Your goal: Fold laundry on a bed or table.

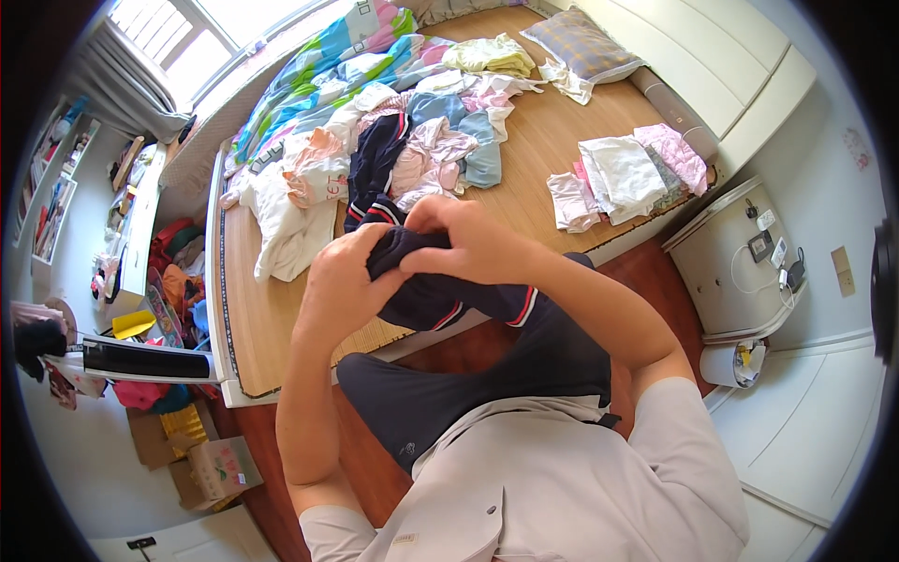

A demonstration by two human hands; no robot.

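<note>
Both my hands grip a dark navy garment with red and white striped edges, near the bed's front edge. My left hand pinches its bunched top from the left, and my right hand holds the same part from the right. The garment hangs down over the bed edge towards my knees. Another navy piece with striped trim lies on the bed just beyond it. Beside that are a crumpled pale pink garment, blue-grey clothing, and a white garment to the left.
Folded clothes lie in stacks at the bed's right side. A multicoloured quilt and a plaid pillow are at the back. A nightstand with chargers and a bin stand right; cardboard boxes sit on the floor at left.
</note>
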